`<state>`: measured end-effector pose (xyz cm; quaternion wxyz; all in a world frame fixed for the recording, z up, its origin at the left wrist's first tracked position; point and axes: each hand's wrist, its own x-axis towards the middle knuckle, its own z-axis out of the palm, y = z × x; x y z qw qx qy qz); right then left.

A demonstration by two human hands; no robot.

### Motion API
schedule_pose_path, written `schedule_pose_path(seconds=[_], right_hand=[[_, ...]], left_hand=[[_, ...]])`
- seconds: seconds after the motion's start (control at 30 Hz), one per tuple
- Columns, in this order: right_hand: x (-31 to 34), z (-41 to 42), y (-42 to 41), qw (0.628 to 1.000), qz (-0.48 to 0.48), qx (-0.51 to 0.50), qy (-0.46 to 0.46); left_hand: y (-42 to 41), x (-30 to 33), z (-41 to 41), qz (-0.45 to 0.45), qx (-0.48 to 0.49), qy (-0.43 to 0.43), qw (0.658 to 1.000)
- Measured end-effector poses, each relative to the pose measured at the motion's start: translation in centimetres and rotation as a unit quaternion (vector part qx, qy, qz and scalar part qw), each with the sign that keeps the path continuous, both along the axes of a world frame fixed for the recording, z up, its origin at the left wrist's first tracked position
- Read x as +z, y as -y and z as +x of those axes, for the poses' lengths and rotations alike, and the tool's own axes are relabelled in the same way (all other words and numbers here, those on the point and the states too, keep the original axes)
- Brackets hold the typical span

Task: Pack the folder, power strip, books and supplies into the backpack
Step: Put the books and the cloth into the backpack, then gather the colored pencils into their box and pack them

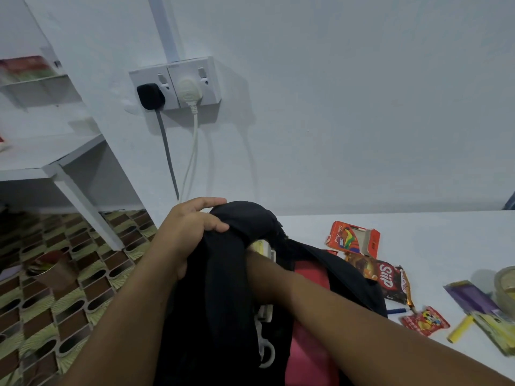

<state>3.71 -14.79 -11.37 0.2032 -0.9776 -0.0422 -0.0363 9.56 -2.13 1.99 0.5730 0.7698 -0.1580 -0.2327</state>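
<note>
Black backpack (223,288) fills the bottom centre, standing at the left edge of the white table (418,232), red lining showing at its five o'clock, and the left hand (192,232) grips the top fabric, fingers curled over it. The right hand is buried in the opening past the wrist (259,271), so I cannot tell its grip. Out at three o'clock from the bag lie the loose supplies: orange pencil box (352,238), snack packets (387,280), purple pack (479,307), tape roll (505,285), yellow marker (461,328).
</note>
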Motion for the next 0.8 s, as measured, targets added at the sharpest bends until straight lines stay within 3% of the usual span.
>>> schedule_pose_path(seconds=[0.13,0.2,0.3,0.33,0.4,0.47,0.57,0.67,0.8], right_hand=[[0.0,-6.5,3.1,0.994,0.051,-0.026,0.089],[-0.4,-10.2,4.4,0.983,0.076,-0.090,0.140],[-1.5,-14.0,7.3,0.943,0.106,-0.218,0.228],[-2.0,-15.1,8.4,0.927,0.097,-0.278,0.230],[-2.6,-16.7,9.8,0.913,0.081,-0.371,0.149],[-3.2,-17.8,10.1,0.913,0.127,-0.379,0.084],[-3.0,-18.3,9.5,0.912,0.232,-0.326,0.094],[-2.5,-18.7,10.6,0.887,0.371,-0.264,0.076],[-2.1,-19.8,16.1,0.800,0.464,-0.365,0.106]], left_hand=[[0.5,-1.9,-0.2,-0.006,0.003,-0.025,1.000],[1.5,-3.7,-1.2,0.004,-0.019,-0.031,0.999],[3.0,-6.9,-3.1,0.110,-0.088,0.057,0.988],[3.6,-7.7,-4.0,0.162,-0.116,0.100,0.975],[4.6,-8.7,-5.8,0.225,-0.146,0.188,0.945],[6.0,-9.4,-7.4,0.249,-0.132,0.300,0.911],[9.6,-10.3,-9.6,0.190,-0.123,0.435,0.871],[13.9,-11.7,-11.2,0.141,-0.213,0.451,0.855],[16.7,-15.2,-12.0,0.287,-0.312,0.390,0.817]])
